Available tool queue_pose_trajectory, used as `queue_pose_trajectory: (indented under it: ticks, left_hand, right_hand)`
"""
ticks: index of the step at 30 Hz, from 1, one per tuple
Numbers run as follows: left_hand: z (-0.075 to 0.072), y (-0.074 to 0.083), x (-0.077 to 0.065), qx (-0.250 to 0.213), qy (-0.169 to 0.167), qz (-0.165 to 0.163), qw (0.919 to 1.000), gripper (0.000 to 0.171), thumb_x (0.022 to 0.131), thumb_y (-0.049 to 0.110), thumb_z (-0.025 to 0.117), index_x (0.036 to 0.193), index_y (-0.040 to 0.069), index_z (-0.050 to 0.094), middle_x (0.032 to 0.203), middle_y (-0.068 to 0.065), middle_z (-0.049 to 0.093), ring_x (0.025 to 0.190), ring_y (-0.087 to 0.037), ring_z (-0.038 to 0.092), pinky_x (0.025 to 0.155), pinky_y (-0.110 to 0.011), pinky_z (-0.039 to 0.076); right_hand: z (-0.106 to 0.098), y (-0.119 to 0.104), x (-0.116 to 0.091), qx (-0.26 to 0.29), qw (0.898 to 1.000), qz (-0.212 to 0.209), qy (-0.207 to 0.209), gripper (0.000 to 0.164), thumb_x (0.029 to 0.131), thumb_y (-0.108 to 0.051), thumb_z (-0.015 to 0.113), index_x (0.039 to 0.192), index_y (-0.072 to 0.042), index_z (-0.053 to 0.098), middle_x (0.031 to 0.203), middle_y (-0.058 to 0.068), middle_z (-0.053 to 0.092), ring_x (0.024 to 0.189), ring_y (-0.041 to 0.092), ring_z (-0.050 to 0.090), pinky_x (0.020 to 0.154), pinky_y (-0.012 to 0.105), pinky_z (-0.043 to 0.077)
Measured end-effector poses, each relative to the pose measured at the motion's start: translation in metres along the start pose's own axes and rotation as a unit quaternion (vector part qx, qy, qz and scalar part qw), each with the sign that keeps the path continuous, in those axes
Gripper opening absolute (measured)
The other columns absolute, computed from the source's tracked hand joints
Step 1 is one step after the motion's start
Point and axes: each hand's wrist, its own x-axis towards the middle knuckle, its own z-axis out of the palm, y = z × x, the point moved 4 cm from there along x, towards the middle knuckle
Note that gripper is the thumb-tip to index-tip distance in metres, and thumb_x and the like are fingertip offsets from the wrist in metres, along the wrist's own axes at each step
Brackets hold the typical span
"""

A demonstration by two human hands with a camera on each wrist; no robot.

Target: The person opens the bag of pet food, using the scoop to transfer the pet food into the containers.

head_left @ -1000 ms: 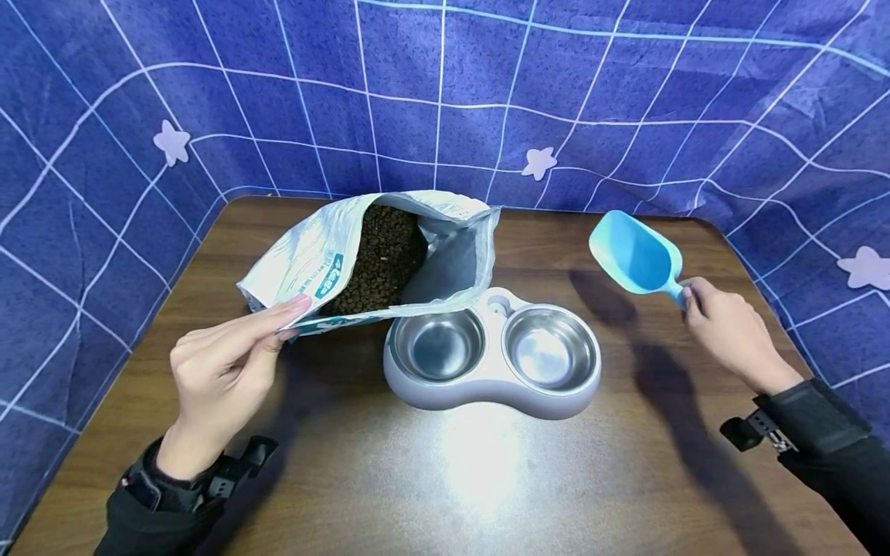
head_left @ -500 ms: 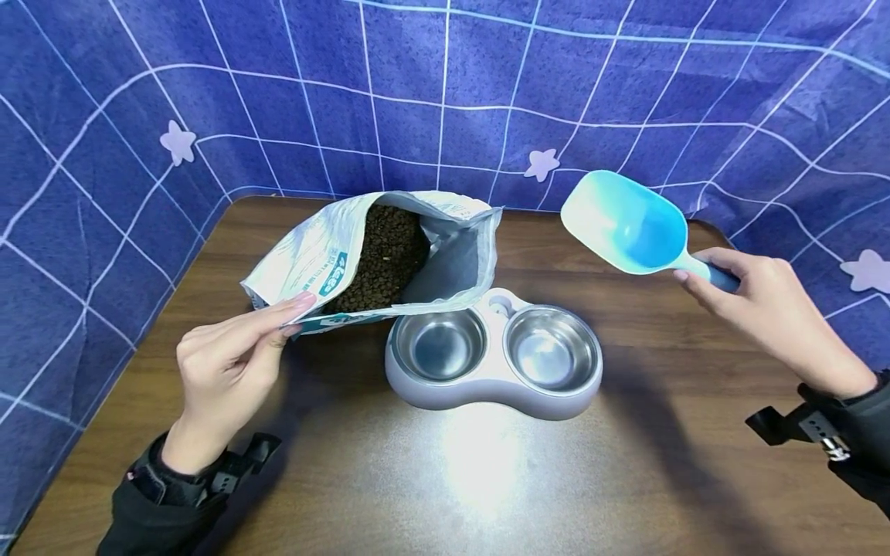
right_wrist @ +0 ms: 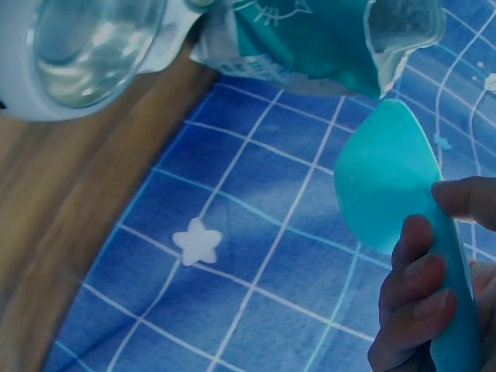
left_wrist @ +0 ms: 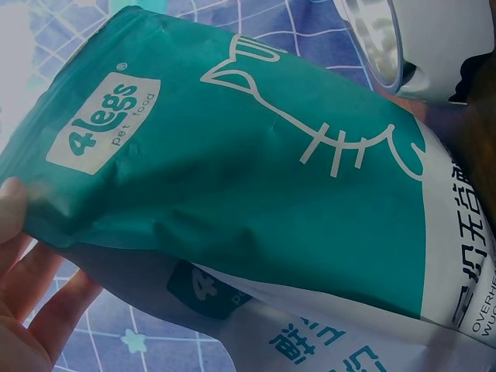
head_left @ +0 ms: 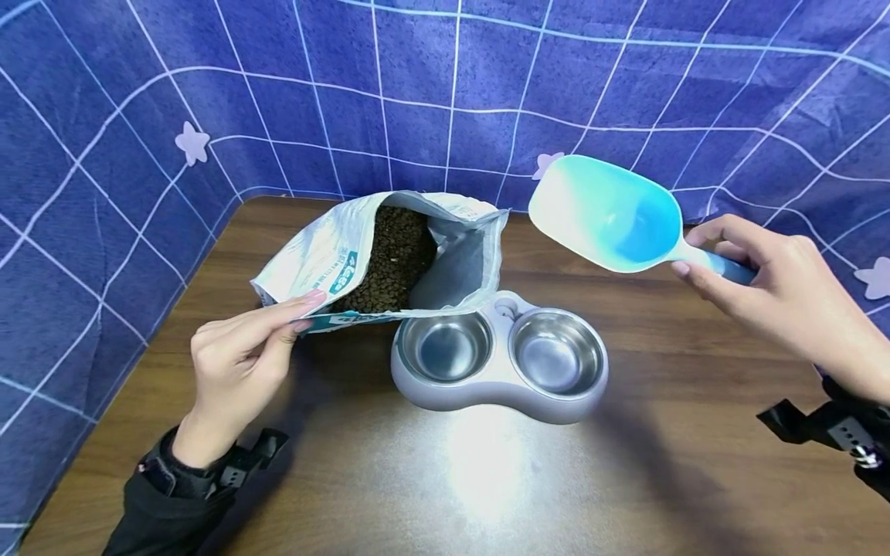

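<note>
An open bag of pet food (head_left: 299, 266), white and teal, stands on the table with dark brown kibble (head_left: 392, 262) inside. My left hand (head_left: 243, 355) pinches the near left corner of the bag's mouth between thumb and fingers. In the left wrist view the teal side of the bag (left_wrist: 256, 170) reads "4legs pet food". My right hand (head_left: 772, 278) grips the handle of a light blue scoop (head_left: 612, 216), held in the air to the right of the bag. No kibble shows in the scoop. The right wrist view shows fingers (right_wrist: 418, 302) curled round its handle.
A pale double bowl stand (head_left: 501, 394) with two metal bowls, the left one (head_left: 448, 347) and the right one (head_left: 556, 351), sits in front of the bag on the wooden table (head_left: 389, 479). A blue gridded cloth (head_left: 417, 93) with pale stars hangs behind.
My right hand has raised the scoop and brought it left, closer to the bag. The left hand keeps its pinch on the bag's edge. The whole head view has shifted slightly.
</note>
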Motion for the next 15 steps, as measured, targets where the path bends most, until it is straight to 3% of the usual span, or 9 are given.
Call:
queue_pose_trajectory:
  ticks: [2, 5, 9, 15]
  left_hand:
    - [0.000, -0.001, 0.000, 0.002, -0.001, -0.002, 1.0000, 0.027, 0.091, 0.018, 0.067, 0.083, -0.007, 0.074, 0.079, -0.016, 0.071, 0.055, -0.002, 0.047, 0.055, -0.015, 0.025]
    - [0.000, -0.002, -0.001, 0.002, -0.003, -0.003, 1.0000, 0.027, 0.091, 0.017, 0.066, 0.083, -0.007, 0.074, 0.080, -0.016, 0.071, 0.054, -0.003, 0.046, 0.054, -0.015, 0.024]
    - [0.000, -0.001, -0.001, 0.002, -0.007, -0.003, 1.0000, 0.029, 0.092, 0.019, 0.066, 0.084, -0.008, 0.073, 0.081, -0.016, 0.071, 0.049, -0.004, 0.037, 0.052, -0.015, 0.020]
    - [-0.001, -0.001, 0.001, 0.004, -0.011, -0.008, 0.9999, 0.030, 0.092, 0.020, 0.065, 0.085, -0.008, 0.073, 0.081, -0.016, 0.071, 0.048, -0.004, 0.029, 0.051, -0.015, 0.017]
  right_hand:
    - [-0.002, -0.007, 0.002, -0.003, 1.000, -0.014, -0.005, 0.021, 0.084, -0.010, 0.073, 0.100, -0.021, 0.066, 0.069, -0.011, 0.061, 0.053, 0.005, 0.039, 0.052, 0.022, 0.029]
    - [-0.004, -0.017, 0.005, -0.008, 0.999, -0.043, -0.010, 0.022, 0.082, -0.009, 0.075, 0.100, -0.021, 0.068, 0.070, -0.011, 0.061, 0.056, 0.002, 0.041, 0.051, 0.019, 0.031]
    - [-0.005, -0.030, 0.008, -0.020, 0.995, -0.102, -0.010, 0.024, 0.078, -0.005, 0.077, 0.098, -0.016, 0.070, 0.077, -0.013, 0.063, 0.062, -0.004, 0.044, 0.056, 0.015, 0.035]
    - [-0.002, -0.034, 0.017, -0.043, 0.985, -0.166, -0.029, 0.030, 0.075, -0.013, 0.081, 0.103, -0.020, 0.071, 0.080, -0.014, 0.063, 0.063, -0.002, 0.045, 0.056, 0.015, 0.036]
